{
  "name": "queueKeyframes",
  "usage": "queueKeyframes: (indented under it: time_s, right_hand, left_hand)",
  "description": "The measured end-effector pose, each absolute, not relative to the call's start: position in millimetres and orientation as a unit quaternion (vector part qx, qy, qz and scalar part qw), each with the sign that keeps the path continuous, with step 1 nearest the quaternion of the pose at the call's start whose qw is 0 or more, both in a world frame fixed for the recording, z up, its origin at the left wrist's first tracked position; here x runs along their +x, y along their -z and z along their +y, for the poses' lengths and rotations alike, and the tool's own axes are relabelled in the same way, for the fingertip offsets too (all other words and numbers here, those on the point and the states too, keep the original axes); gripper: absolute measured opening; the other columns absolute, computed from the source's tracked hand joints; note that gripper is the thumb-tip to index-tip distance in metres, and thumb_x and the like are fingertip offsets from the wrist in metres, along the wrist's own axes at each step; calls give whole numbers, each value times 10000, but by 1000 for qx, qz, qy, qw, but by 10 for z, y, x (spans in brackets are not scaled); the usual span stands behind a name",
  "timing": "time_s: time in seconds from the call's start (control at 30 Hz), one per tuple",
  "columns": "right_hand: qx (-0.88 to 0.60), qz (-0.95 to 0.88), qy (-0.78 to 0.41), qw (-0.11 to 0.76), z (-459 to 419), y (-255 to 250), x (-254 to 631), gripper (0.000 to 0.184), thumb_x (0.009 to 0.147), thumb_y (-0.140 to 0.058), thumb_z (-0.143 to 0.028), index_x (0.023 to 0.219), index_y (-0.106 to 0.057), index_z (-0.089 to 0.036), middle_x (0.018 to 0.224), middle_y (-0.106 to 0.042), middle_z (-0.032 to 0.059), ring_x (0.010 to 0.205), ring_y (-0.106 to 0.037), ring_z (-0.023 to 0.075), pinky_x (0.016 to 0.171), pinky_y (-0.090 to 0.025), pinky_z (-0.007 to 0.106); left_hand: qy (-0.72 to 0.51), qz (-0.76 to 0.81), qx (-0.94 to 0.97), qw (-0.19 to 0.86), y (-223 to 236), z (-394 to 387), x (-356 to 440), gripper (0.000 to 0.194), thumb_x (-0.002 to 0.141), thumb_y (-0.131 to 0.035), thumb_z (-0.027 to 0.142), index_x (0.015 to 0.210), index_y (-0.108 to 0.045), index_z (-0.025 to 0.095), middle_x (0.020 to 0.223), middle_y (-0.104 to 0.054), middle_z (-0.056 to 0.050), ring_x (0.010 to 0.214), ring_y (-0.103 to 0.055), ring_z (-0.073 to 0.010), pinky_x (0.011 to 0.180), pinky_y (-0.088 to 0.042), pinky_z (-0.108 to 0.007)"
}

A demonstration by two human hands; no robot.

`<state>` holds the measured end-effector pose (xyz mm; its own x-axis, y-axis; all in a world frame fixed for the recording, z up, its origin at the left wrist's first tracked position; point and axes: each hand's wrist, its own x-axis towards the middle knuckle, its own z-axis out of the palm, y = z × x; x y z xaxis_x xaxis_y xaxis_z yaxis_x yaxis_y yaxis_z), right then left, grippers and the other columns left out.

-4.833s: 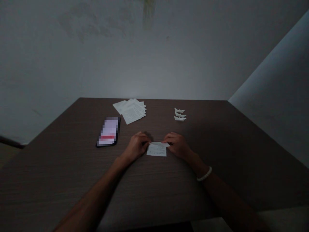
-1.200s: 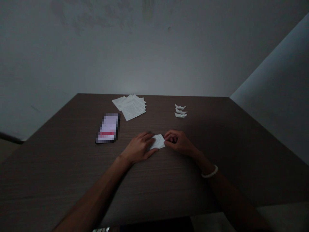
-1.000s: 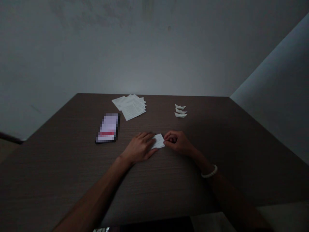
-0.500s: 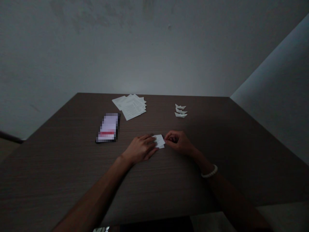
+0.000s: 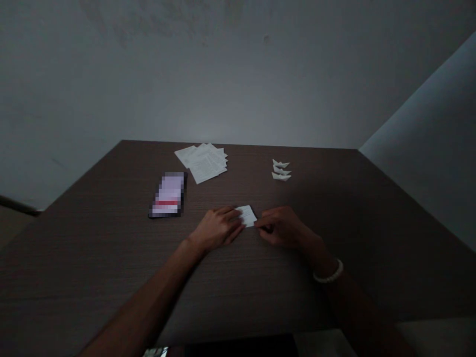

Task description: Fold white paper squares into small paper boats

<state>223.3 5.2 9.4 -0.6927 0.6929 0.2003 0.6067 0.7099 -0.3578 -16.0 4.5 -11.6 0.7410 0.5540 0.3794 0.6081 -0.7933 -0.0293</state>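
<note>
A small folded piece of white paper (image 5: 247,216) with printed lines lies flat on the table in front of me. My left hand (image 5: 218,227) rests over its left part, fingers stretched out flat and pressing it to the tabletop. At the paper's right edge is my right hand (image 5: 280,227), its fingers curled and closed, the tips at the near right corner. A pale beaded bracelet (image 5: 329,273) circles my right wrist. The left fingers cover part of the sheet.
Three small paper boats (image 5: 281,170) stand in a row beyond my right hand. Several loose printed sheets (image 5: 206,163) are fanned out at the back left. A phone (image 5: 169,195) with a blurred lit screen lies on the brown table (image 5: 238,282). A wall rises behind.
The paper's upper layer now lies over the lower corner that stuck out before. My right hand has shifted slightly right and nearer, its fingers turned down. My left hand stays put.
</note>
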Motion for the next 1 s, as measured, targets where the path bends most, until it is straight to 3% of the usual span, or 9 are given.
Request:
queueKeyframes:
  time_s: [0.57,1.0]
  right_hand:
    - [-385,-908,-110,128,36,-140,2196,148,776,-569,-192,736,-709,-220,650,-603,-11,586,-483,108,563,-252,253]
    - [-387,-902,-124,144,47,-94,2220,185,774,-583,-196,833,-750,-246,658,-630,-11,585,-512,112,575,-282,245]
  left_hand:
    - [139,-287,-948,14,69,69,-165,212,938,-455,203,958,-660,155,1073,-681,-70,1005,-614,-213,835,-539,-358]
    - [151,-286,-946,-10,67,77,-160,225,931,-440,198,913,-660,156,979,-677,-75,949,-618,-191,818,-528,-336]
